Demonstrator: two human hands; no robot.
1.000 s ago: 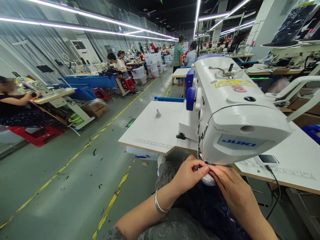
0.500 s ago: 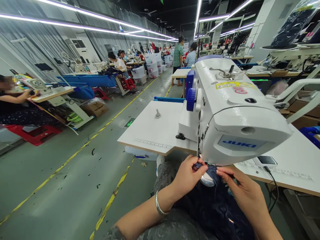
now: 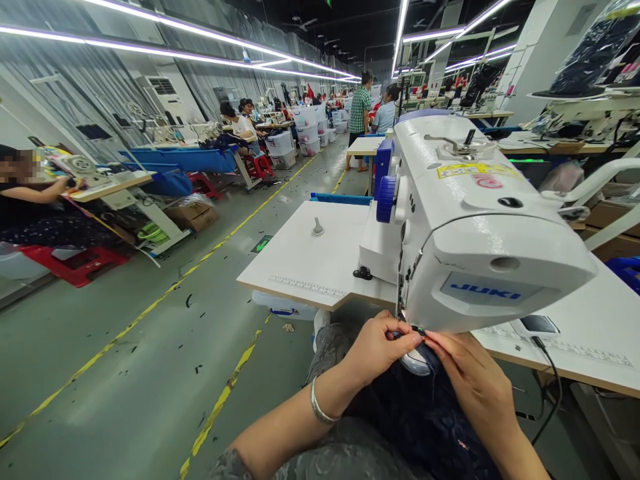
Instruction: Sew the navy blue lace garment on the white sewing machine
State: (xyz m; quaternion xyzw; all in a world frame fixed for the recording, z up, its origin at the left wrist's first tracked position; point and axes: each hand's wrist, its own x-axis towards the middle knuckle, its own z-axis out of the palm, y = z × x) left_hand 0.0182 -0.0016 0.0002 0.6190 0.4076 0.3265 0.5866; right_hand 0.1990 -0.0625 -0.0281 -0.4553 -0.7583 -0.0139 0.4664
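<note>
Dark navy fabric (image 3: 415,413) hangs from the front of a white sewing machine (image 3: 480,253) down over my lap. My left hand (image 3: 383,343), with a silver bangle on its wrist, pinches the fabric's upper edge just below the machine head. Close beside it, my right hand (image 3: 473,367) pinches the same edge, its fingertips almost meeting the left thumb. Under the fingers shows the rounded, shiny end of the machine's arm (image 3: 416,360), with the fabric around or over it; which of the two is hidden. The needle area is mostly covered by my fingers and the machine head.
A white worktable (image 3: 300,250) with a printed ruler edge surrounds the machine. On its right part lies a phone-like device (image 3: 537,325) with a black cable (image 3: 557,380). A lidded plastic box (image 3: 283,305) stands beneath. Other people work at machines on the left.
My right hand has moved left along the fabric edge, closing the gap to my left hand. The left hand keeps its pinch near the same spot. The view has shifted slightly.
</note>
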